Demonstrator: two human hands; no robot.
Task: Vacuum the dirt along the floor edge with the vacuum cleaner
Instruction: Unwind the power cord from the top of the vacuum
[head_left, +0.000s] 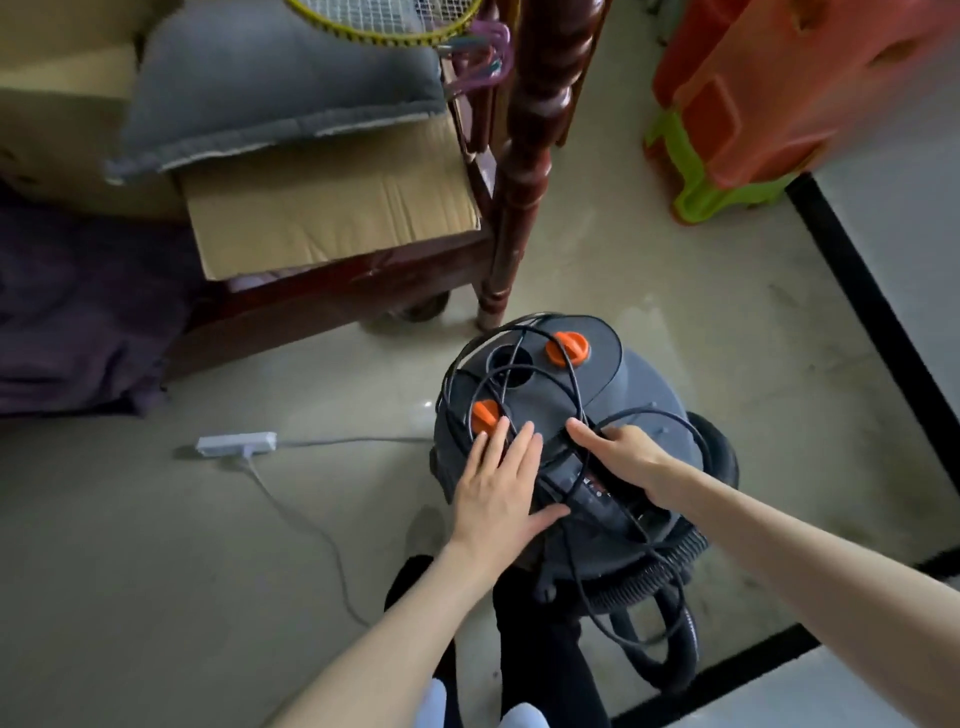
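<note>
A dark grey canister vacuum cleaner (644, 395) with two orange knobs (567, 350) stands on the floor in front of me. A black power cord (563, 364) lies in loose loops over its top. My left hand (496, 480) rests flat on the lid with straight fingers, near the lower orange knob. My right hand (621, 454) lies on the top to the right, fingers curled around the handle and cord loops there. A black ribbed hose (660, 574) curls round the vacuum's near side.
A white power strip (236, 443) with a grey cable lies on the floor to the left. A dark wooden bed frame (524, 171) with cardboard and a grey cushion stands behind. Orange and green plastic stools (737, 119) sit at the far right. A black floor border (872, 306) runs along the right.
</note>
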